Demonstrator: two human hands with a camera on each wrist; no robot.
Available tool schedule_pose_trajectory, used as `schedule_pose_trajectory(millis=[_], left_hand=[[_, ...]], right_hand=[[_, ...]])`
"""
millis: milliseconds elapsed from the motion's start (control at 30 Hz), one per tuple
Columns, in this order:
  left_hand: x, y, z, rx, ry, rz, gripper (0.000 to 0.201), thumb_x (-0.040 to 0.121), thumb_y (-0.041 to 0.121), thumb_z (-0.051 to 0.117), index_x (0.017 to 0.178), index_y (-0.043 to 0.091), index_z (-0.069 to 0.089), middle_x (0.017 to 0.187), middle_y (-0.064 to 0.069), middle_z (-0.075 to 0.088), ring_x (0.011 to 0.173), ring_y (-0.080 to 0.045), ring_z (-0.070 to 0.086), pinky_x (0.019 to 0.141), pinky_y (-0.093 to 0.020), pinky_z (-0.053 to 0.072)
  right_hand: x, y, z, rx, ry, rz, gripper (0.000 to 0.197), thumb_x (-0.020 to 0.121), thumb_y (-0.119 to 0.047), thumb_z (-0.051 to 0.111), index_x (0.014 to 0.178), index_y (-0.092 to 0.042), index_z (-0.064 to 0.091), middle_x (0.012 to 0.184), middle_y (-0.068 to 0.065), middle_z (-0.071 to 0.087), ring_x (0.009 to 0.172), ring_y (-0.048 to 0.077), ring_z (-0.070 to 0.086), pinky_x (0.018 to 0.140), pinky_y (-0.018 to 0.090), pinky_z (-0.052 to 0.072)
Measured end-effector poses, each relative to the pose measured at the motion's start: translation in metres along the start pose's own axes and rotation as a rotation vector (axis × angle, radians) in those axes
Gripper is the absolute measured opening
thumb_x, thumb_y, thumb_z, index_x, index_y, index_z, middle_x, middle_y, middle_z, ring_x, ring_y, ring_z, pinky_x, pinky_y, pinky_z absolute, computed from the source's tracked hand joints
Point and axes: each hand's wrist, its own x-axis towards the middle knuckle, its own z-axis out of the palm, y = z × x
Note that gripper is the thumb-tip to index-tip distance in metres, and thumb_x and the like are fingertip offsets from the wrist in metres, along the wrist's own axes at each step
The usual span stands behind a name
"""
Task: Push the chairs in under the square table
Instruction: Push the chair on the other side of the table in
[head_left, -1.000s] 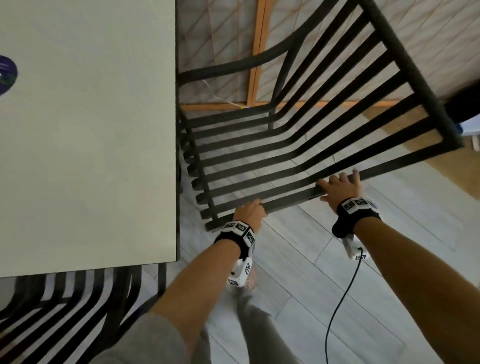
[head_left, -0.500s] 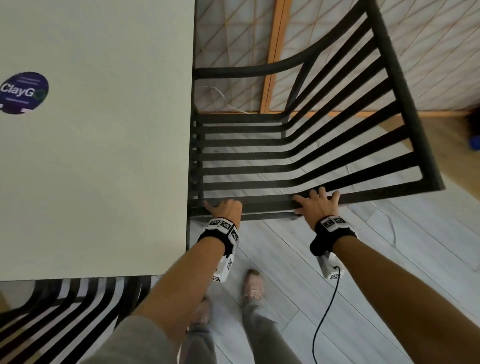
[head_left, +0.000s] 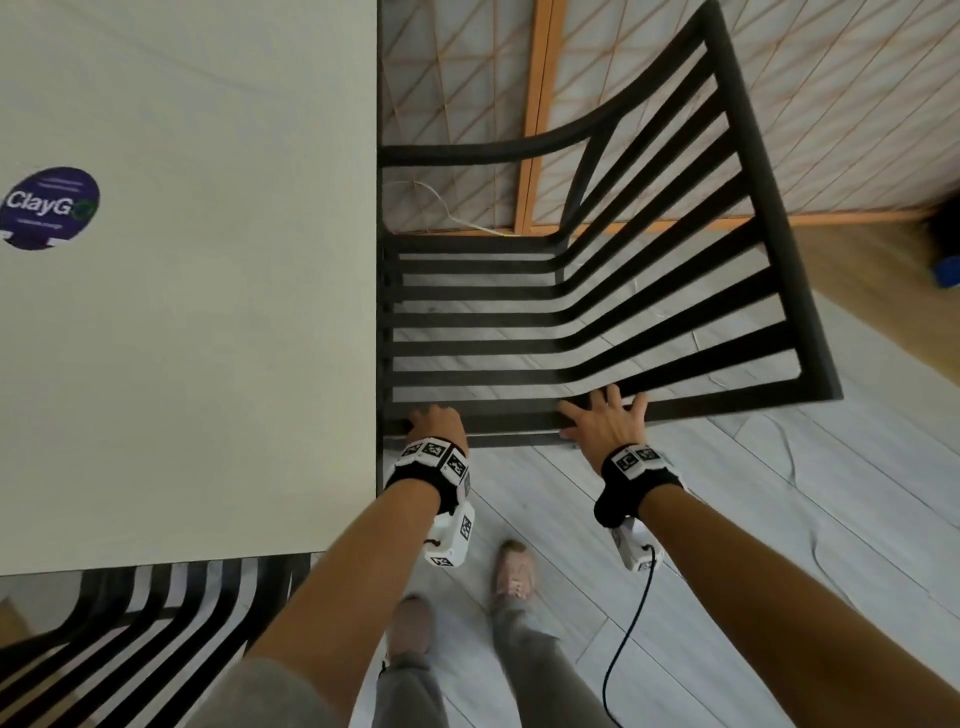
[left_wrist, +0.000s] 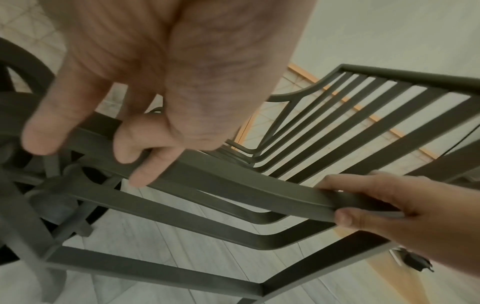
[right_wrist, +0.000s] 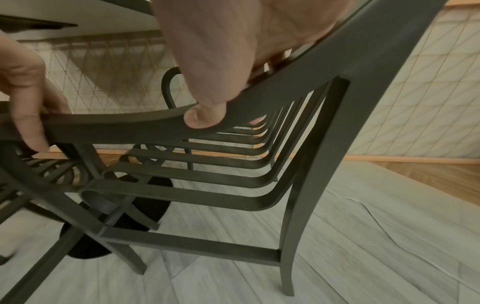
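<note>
Both hands rest on the near armrest of a dark slatted chair (head_left: 571, 332). Left hand (head_left: 435, 422) curls its fingers over the rail beside the counter (head_left: 208, 338) edge, thumb beneath. Right hand (head_left: 608, 423) lies farther along the same rail with fingers spread on top and thumb hooked under. That chair's seat front sits under the counter's edge. 2 chairs show; the second chair (head_left: 130, 613) sits at the counter's near side. 1 round purple sticker (head_left: 49, 207) lies on the counter.

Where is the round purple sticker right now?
In the head view, the purple sticker lies flat on the pale tabletop near the picture's left edge, well left of the slatted chair.
</note>
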Motion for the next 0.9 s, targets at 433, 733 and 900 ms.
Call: schedule_pose_trajectory(millis=[433, 733, 900], left_hand=[[-0.052, 0.003, 0.008, -0.377, 0.047, 0.046, 0.041, 0.092, 0.012, 0.054, 0.132, 0.002, 0.053, 0.164, -0.014, 0.000, 0.151, -0.038, 0.001, 0.119, -0.057, 0.022], [-0.198, -0.091, 0.017, -0.388, 0.089, 0.410, 0.040, 0.093, 0.019, 0.051, 0.125, -0.003, 0.056, 0.144, -0.013, 0.039, 0.130, -0.032, 0.044, 0.109, -0.042, 0.039], [-0.266, -0.195, 0.037, -0.416, 0.060, 0.430, 0.048, 0.091, 0.029, 0.057, 0.135, 0.009, 0.052, 0.140, -0.011, 0.049, 0.125, -0.028, 0.051, 0.103, -0.036, 0.044]], right_hand=[[-0.024, -0.015, -0.022, -0.099, 0.152, -0.104, 0.054, 0.085, -0.044, 0.058, 0.133, -0.030, 0.038, 0.137, 0.012, 0.044, 0.128, 0.033, 0.036, 0.104, 0.065, 0.025], [-0.131, -0.114, 0.006, -0.032, 0.140, -0.141, 0.051, 0.081, -0.029, 0.064, 0.128, -0.024, 0.046, 0.129, 0.008, 0.049, 0.118, 0.029, 0.045, 0.098, 0.048, 0.038], [-0.197, -0.200, 0.031, 0.005, 0.114, -0.120, 0.050, 0.083, -0.018, 0.058, 0.129, -0.026, 0.041, 0.127, 0.006, 0.048, 0.116, 0.027, 0.046, 0.097, 0.045, 0.037]])
